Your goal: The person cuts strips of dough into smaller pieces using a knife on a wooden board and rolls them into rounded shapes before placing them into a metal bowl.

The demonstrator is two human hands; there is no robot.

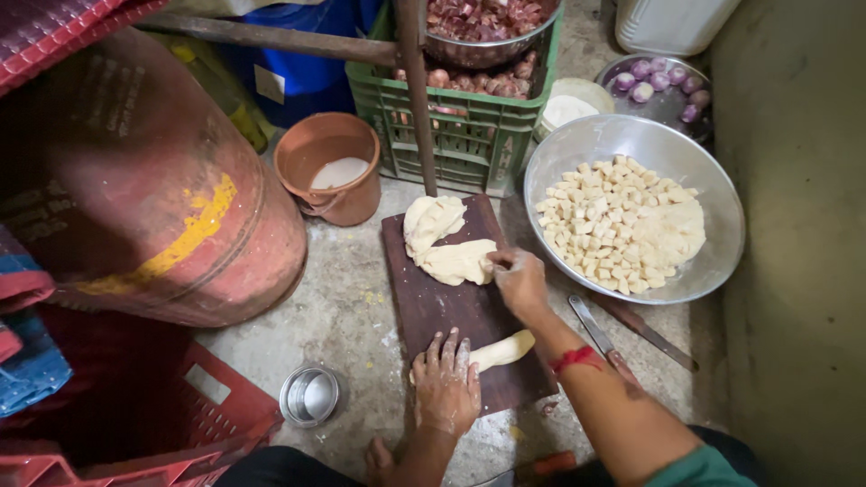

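Flour-dusted left hand (446,386), fingers spread flat, presses one end of a pale dough roll (502,350) against a dark wooden board (433,302) in the lower centre of the frame; right hand (520,279), fingers closed in a pinch, grips the edge of a larger dough lump (446,240) at the board's upper end. Right of the board: a knife (595,330) on the floor and a steel bowl (713,261) of dough cubes; upper left: an orange bucket (329,167) and a red gas cylinder (153,189).

Pale dough roll (502,351) lying across dark board (451,307), larger dough lump (448,242) at far end.
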